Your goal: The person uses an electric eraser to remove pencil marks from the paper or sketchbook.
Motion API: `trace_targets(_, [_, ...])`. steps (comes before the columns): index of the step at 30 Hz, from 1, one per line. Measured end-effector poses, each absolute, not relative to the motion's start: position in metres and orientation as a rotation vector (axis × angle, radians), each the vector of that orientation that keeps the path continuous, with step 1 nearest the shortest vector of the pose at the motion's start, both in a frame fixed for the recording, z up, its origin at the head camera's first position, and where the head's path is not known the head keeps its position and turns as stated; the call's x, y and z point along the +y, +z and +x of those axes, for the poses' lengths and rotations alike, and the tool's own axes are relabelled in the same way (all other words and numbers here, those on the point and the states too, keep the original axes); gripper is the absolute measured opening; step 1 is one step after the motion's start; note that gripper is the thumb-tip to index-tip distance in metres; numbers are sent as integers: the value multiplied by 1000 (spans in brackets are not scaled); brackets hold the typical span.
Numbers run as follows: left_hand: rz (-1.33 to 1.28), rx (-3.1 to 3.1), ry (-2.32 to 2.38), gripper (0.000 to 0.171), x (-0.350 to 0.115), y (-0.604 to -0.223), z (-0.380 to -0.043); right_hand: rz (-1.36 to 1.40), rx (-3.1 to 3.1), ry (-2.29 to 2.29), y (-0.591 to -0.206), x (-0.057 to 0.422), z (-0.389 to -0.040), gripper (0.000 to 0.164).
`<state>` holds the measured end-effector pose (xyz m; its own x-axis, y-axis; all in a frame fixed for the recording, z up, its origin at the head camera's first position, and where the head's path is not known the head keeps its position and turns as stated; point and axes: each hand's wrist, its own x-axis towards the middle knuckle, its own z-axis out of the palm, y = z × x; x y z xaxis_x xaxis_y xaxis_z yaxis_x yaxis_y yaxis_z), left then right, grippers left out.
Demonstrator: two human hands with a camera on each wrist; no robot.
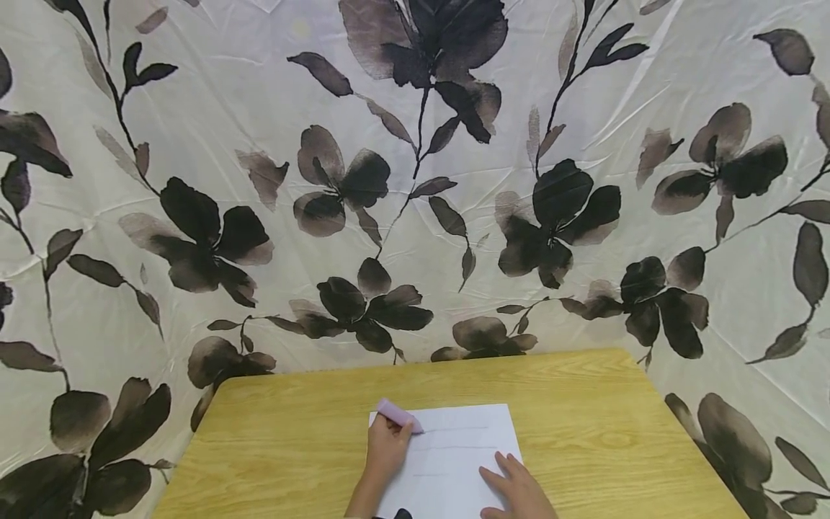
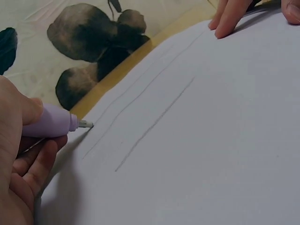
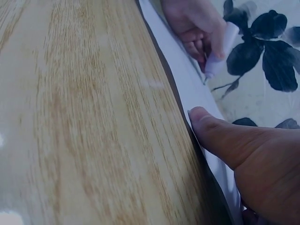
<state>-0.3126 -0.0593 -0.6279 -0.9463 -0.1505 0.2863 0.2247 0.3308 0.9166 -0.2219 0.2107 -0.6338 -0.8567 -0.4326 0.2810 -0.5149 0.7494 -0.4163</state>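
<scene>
My left hand [image 1: 386, 448] grips a thick lilac pen-shaped electric eraser [image 1: 397, 415] near the paper's far left corner. In the left wrist view the eraser's narrow pale tip [image 2: 86, 124], dark at its end, meets the left end of the farthest pencil line. The white sheet of paper [image 1: 447, 497] bears 3 thin grey lines, the nearest one [image 2: 154, 125] shorter and darker. My right hand [image 1: 516, 489] rests on the paper's right side with fingers spread. Its thumb [image 3: 211, 129] lies along the paper edge in the right wrist view.
The paper lies on a yellow wood-grain table [image 1: 603, 432] with rounded far corners. Behind and beside the table hangs a pale cloth [image 1: 467, 216] printed with dark flowers. A small black object [image 1: 403, 514] shows at the bottom edge beside my left wrist.
</scene>
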Motion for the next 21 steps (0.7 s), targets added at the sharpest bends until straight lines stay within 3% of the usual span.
trace_targets(21, [-23,-2263,-1671,25,-64,-626,-312,742,-2721,693,-641,210,-222,65])
